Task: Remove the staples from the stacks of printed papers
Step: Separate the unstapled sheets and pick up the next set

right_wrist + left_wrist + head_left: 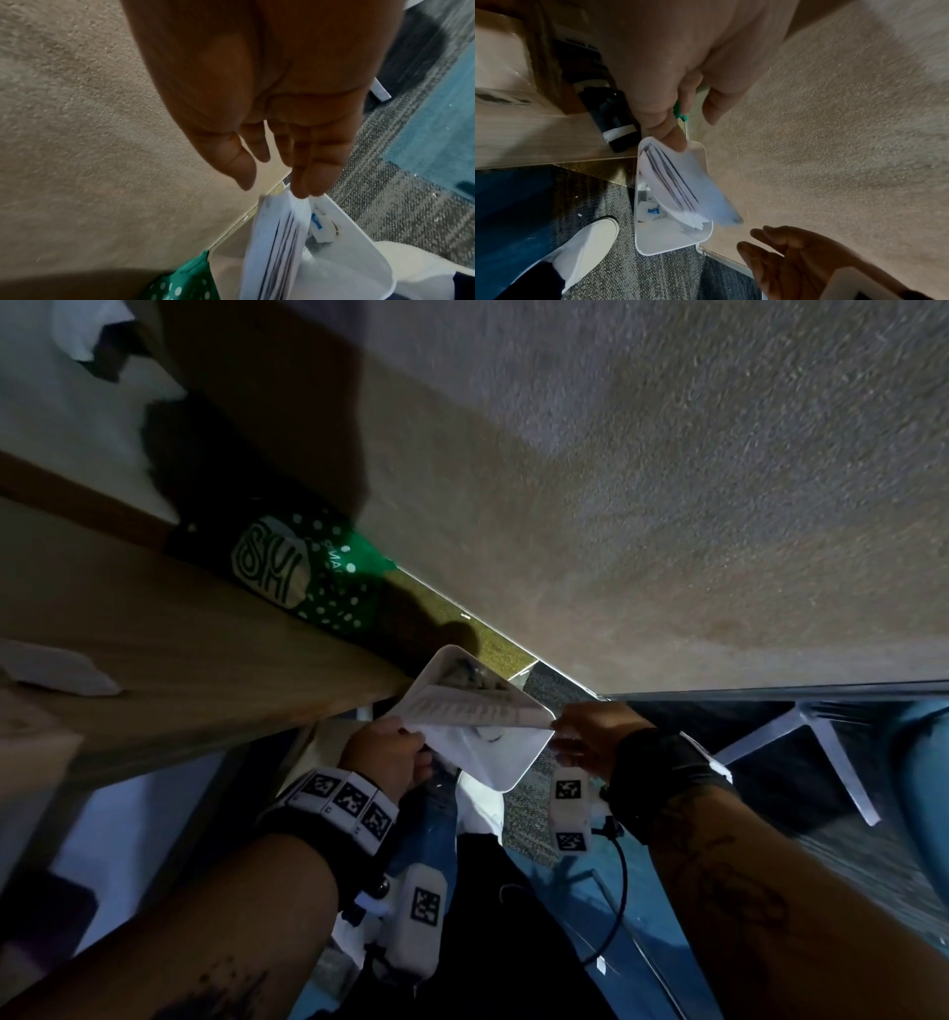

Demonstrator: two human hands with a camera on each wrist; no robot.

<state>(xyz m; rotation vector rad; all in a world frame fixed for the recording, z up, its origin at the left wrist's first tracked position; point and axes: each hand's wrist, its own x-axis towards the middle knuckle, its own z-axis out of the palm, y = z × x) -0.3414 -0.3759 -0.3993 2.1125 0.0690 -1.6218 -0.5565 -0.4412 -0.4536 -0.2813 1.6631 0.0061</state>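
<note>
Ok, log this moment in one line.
left hand: grips papers | right hand: open beside papers | white bin: beneath papers

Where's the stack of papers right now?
In the head view it is low at centre: the stack of papers hangs over the white bin on the floor, pinched by the left hand, with the right hand at its other corner.

Print on papers [464, 708] too blurred to read; bin [670, 239] contents unclear
</note>
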